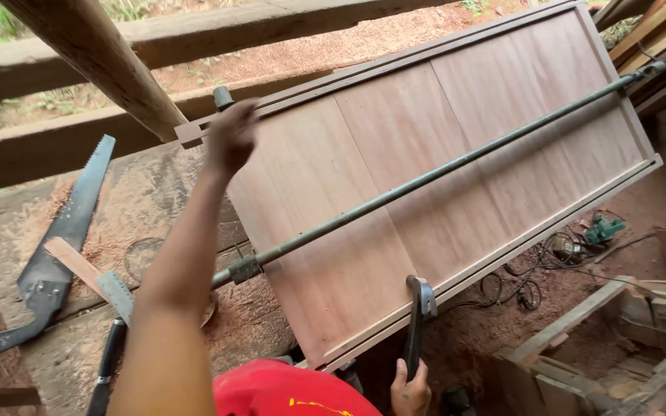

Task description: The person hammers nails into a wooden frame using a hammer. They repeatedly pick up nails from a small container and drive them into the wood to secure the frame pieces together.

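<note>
The left hand (pixel 230 139) reaches up and rests on the upper left corner of the panel (pixel 441 177), its fingers curled over the edge there, just below a small dark knob (pixel 223 97); whether they truly grip the edge cannot be told from behind. The right hand (pixel 411 389), low in the view, is clenched around the handle of a hammer (pixel 418 323), whose metal head sits against the lower rail of the panel. The panel is a long framed sheet of reddish plywood, lying tilted across the table (pixel 156 208) with its far end jutting out over the dirt floor. A long green bar clamp (pixel 441 173) runs lengthwise across its face, from a metal fitting near the left forearm to the far right corner. On the table to the left lie a handsaw (pixel 59 246), a wood offcut (pixel 75 262) just beside it, and a dark-handled tool (pixel 109 362). On the floor beyond the panel sit tangled cables (pixel 526 281) and a green power tool (pixel 603 229).
</note>
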